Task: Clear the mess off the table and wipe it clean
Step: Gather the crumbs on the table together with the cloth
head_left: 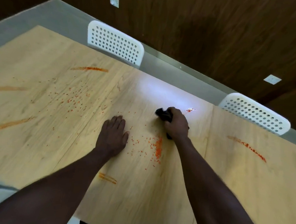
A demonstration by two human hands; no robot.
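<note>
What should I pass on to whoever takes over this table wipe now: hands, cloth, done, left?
Left hand rests flat on the table. Right hand grips the dark cloth against the table.
Done: some orange crumbs lie bunched in a line beside the right wrist.
Left: scattered crumbs left of centre, a red spot beyond the cloth, and orange smears at right, left, far side and near edge.

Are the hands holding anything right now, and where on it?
The right hand grips a bunched dark cloth around its middle, pressed to the table. The left hand lies flat on the table, holding nothing.
</note>
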